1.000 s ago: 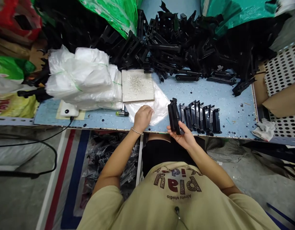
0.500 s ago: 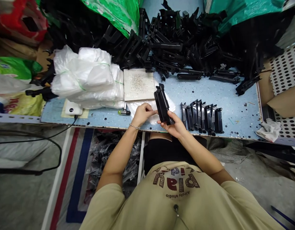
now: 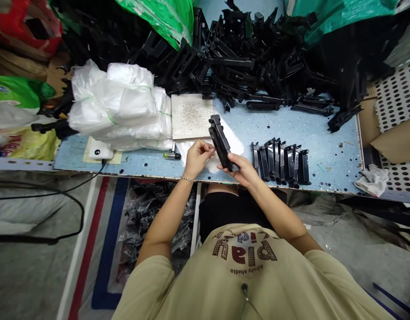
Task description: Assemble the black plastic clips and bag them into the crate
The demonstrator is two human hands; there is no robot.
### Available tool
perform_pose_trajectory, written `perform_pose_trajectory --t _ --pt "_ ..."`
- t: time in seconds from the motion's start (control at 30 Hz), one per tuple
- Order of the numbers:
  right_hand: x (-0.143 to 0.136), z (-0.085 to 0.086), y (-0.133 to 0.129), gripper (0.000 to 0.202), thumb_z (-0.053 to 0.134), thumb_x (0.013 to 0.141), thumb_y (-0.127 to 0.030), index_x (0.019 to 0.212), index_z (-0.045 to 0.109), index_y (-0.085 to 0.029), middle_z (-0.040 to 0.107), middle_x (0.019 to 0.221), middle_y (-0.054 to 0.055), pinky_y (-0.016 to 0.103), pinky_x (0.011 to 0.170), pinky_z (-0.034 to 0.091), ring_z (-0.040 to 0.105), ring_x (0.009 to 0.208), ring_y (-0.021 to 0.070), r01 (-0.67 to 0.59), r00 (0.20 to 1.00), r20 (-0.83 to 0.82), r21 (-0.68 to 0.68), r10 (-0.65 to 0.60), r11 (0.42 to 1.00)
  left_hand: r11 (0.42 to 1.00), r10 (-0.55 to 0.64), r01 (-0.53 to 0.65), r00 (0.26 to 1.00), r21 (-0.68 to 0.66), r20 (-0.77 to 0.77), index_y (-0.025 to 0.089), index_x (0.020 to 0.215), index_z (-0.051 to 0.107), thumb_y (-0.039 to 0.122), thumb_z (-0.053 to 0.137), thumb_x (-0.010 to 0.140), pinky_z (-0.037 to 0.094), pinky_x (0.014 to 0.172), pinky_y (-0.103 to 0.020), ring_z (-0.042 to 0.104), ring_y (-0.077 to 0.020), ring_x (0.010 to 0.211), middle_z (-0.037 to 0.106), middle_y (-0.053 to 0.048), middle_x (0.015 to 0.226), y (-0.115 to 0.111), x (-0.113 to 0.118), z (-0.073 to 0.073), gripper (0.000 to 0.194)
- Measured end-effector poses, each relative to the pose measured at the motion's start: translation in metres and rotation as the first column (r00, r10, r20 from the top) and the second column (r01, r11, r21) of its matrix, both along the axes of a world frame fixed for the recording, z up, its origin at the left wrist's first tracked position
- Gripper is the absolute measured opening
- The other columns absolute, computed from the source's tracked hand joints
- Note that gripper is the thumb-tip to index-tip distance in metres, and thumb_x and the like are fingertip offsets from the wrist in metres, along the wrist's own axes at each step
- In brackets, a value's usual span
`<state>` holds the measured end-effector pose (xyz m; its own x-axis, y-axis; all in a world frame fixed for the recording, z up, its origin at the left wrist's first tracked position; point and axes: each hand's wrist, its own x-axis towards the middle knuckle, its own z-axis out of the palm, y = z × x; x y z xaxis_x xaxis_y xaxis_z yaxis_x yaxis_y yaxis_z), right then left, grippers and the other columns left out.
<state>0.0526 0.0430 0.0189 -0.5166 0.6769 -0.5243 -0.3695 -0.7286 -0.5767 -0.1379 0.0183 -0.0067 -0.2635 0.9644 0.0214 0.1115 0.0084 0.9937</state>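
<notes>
My right hand is wrapped round the lower end of a long black plastic part, which stands tilted above the table edge. Just left of that part, my left hand has its thumb and index finger pinched together; anything between them is too small to make out. Beneath and behind the held part lies a thin white sheet or bag. A pale square board with tiny bits scattered on it is beyond my left hand. Several similar black parts stand in a row to the right of my right hand.
Stacked clear plastic bags lie left of the board, near a white device with a cable and a small green-black tool. A big heap of black parts fills the back. A white cloth lies at the right edge.
The held black part has shifted slightly left. My left hand's index finger, earlier stretched toward the part, has drawn back into a pinch with the thumb.
</notes>
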Motion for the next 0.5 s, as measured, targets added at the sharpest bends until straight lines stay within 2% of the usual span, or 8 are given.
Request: perform_pose_trajectory --t 0.07,0.13,0.17,0.23,0.3,0.33,0.43,0.5 --pt "0.006 0.001 0.001 0.02 0.079 0.085 -0.032 0.092 0.069 -0.016 0.074 0.081 0.003 0.019 0.055 0.058 0.076 0.073 0.0166 0.08 0.996 0.038 0.014 -0.081 0.997 0.997 -0.034 0.052 0.963 0.06 -0.268 0.021 0.082 0.067 0.015 0.061 0.086 0.058 0.088 -0.04 0.069 -0.02 0.091 0.073 -0.005 0.091 -0.003 -0.005 0.002 0.009" --pt "0.022 0.006 -0.004 0.024 0.078 0.085 -0.036 0.097 0.07 -0.016 0.077 0.09 0.005 0.018 0.059 0.06 0.076 0.075 0.0154 0.109 0.994 0.024 0.043 -0.11 0.993 0.989 -0.045 0.107 0.866 0.098 -0.498 0.021 0.095 0.075 0.011 0.054 0.089 0.054 0.102 -0.045 0.069 -0.0237 0.109 0.075 -0.008 0.108 -0.005 -0.012 0.005 0.024" --pt "0.032 0.009 -0.01 0.029 0.078 0.085 -0.039 0.101 0.07 -0.016 0.078 0.096 0.006 0.019 0.061 0.062 0.076 0.076 0.0156 0.056 0.998 -0.012 0.058 -0.056 0.997 0.986 -0.051 0.132 0.827 0.105 -0.559 0.021 0.104 0.076 0.011 0.053 0.09 0.052 0.107 -0.047 0.067 -0.0245 0.116 0.074 -0.009 0.116 -0.006 -0.015 0.006 0.029" --pt "0.05 0.014 -0.028 0.041 0.079 0.082 -0.047 0.107 0.07 -0.015 0.078 0.106 0.01 0.022 0.062 0.063 0.076 0.076 0.0167 -0.167 0.977 -0.124 0.066 0.175 0.984 0.976 -0.083 0.183 0.806 0.114 -0.586 0.021 0.119 0.073 0.013 0.053 0.092 0.051 0.111 -0.047 0.065 -0.0246 0.123 0.071 -0.01 0.129 -0.008 -0.018 0.006 0.035" --pt "0.057 0.013 -0.049 0.049 0.078 0.081 -0.053 0.108 0.069 -0.013 0.078 0.107 0.013 0.022 0.058 0.061 0.075 0.072 0.0166 -0.39 0.891 -0.245 0.023 0.384 0.921 0.964 -0.145 0.241 0.826 0.109 -0.545 0.023 0.131 0.068 0.014 0.053 0.093 0.053 0.111 -0.045 0.063 -0.0239 0.129 0.066 -0.01 0.138 -0.009 -0.019 0.006 0.041" --pt "0.057 0.01 -0.057 0.05 0.076 0.082 -0.056 0.107 0.069 -0.013 0.078 0.106 0.014 0.02 0.055 0.06 0.074 0.069 0.0153 -0.454 0.854 -0.291 -0.014 0.431 0.891 0.96 -0.17 0.26 0.835 0.103 -0.524 0.024 0.135 0.066 0.014 0.053 0.094 0.054 0.11 -0.044 0.061 -0.0236 0.13 0.064 -0.009 0.141 -0.011 -0.019 0.006 0.045" --pt "0.042 -0.007 -0.066 0.05 0.058 0.093 -0.062 0.103 0.067 -0.014 0.078 0.097 0.012 0.014 0.042 0.049 0.062 0.053 0.0083 -0.495 0.831 -0.364 -0.139 0.42 0.858 0.961 -0.189 0.266 0.824 0.071 -0.533 0.027 0.144 0.059 0.011 0.05 0.094 0.052 0.113 -0.045 0.057 -0.0235 0.137 0.06 -0.009 0.147 -0.017 -0.023 0.005 0.053" --pt "0.032 -0.018 -0.06 0.056 0.043 0.099 -0.066 0.102 0.066 -0.014 0.075 0.08 0.007 0.011 0.033 0.037 0.049 0.043 0.0054 -0.495 0.828 -0.402 -0.197 0.391 0.846 0.963 -0.17 0.261 0.792 0.073 -0.587 0.026 0.147 0.056 0.007 0.047 0.093 0.047 0.118 -0.046 0.056 -0.0239 0.139 0.059 -0.009 0.148 -0.023 -0.028 0.003 0.058"
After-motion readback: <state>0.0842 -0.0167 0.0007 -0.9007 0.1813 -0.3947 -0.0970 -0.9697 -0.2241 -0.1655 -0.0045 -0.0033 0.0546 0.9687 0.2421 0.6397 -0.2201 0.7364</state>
